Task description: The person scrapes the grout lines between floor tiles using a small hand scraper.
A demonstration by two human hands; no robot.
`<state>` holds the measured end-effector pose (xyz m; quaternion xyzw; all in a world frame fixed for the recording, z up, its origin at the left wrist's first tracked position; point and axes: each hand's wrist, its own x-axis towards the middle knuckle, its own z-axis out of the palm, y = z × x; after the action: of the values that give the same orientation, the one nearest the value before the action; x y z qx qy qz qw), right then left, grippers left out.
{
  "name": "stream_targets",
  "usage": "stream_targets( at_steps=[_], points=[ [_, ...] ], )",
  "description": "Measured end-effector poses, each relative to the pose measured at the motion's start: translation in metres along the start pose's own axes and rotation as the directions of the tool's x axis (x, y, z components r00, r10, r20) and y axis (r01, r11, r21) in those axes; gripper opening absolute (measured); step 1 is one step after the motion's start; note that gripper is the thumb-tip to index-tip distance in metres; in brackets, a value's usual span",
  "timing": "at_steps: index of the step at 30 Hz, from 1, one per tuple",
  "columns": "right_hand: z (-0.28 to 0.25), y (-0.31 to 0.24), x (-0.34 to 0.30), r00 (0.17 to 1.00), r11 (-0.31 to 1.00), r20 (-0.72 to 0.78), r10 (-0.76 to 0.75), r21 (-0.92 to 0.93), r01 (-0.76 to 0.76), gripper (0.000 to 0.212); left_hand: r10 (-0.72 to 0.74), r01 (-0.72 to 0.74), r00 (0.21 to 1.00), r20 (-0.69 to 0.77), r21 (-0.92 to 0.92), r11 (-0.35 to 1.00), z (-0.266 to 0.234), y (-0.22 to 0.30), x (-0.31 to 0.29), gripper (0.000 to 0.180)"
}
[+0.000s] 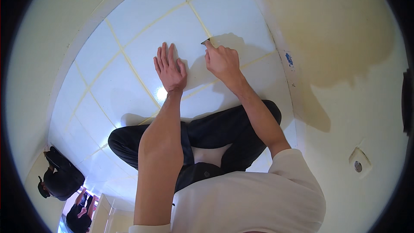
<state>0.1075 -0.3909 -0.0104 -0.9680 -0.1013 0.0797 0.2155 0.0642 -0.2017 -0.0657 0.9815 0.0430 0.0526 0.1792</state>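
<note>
My left hand (170,70) lies flat on a white floor tile (166,28), palm down with its fingers stretched out. To its right, my right hand (223,61) is closed, its index finger extended along a small dark blade-like scraper (205,41). The scraper's tip touches the floor at a yellow grout line (199,17) between tiles. Most of the tool is hidden under the fingers, so its full shape does not show.
I sit cross-legged in dark trousers (215,129) on the tiled floor. A cream wall (340,103) rises on the right, with a small fixture (359,166). Another wall (64,60) curves along the left. At the lower left are two people in dark clothes (64,181).
</note>
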Motion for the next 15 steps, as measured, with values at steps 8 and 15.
stream_targets(
  at_steps=[8, 15],
  points=[
    [-0.008, -0.004, 0.001, 1.000, 1.000, 0.022, 0.011, 0.017, -0.011, 0.031, 0.007, -0.007, 1.000, 0.004, -0.003, 1.000, -0.001, -0.001, 0.001, 0.060],
    [0.000, -0.005, 0.000, 1.000, 1.000, -0.020, 0.002, -0.012, -0.002, 0.037, 0.006, -0.006, 1.000, -0.001, 0.001, 1.000, 0.002, -0.001, -0.001, 0.060]
  ],
)
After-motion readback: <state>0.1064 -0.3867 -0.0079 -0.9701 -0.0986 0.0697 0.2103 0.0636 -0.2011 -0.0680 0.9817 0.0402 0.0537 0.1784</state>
